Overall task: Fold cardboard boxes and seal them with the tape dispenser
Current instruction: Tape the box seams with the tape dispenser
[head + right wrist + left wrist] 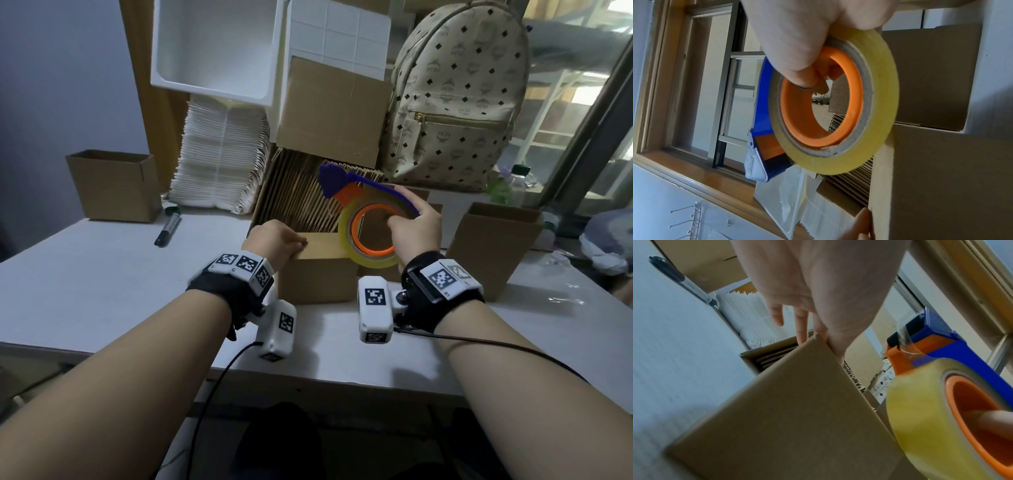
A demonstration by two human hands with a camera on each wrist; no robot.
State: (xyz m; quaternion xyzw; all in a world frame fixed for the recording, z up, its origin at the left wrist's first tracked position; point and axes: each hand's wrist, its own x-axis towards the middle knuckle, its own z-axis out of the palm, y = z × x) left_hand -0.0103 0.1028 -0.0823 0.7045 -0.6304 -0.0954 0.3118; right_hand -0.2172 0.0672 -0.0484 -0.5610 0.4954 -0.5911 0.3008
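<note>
A small brown cardboard box [318, 274] stands upright mid-table, its top closed. My left hand [277, 240] grips its top left corner, thumb on the near face [836, 345] and fingers over the top edge. My right hand [414, 226] holds the tape dispenser [370, 222] just above the box's top right corner, fingers hooked through the orange core [818, 78]. The dispenser has a yellowish tape roll [875, 97], an orange hub and a blue frame [953, 344], with its cutter end pointing away from me. The roll's lower rim sits at the box's top edge.
Open-topped cardboard boxes stand at the left [114, 185] and right [493, 246]. A carton of flat cardboard [294, 198] sits right behind the box. A black marker [168, 226], stacked white mailers [219, 161], a backpack [455, 99] and a bottle [510, 185] line the back.
</note>
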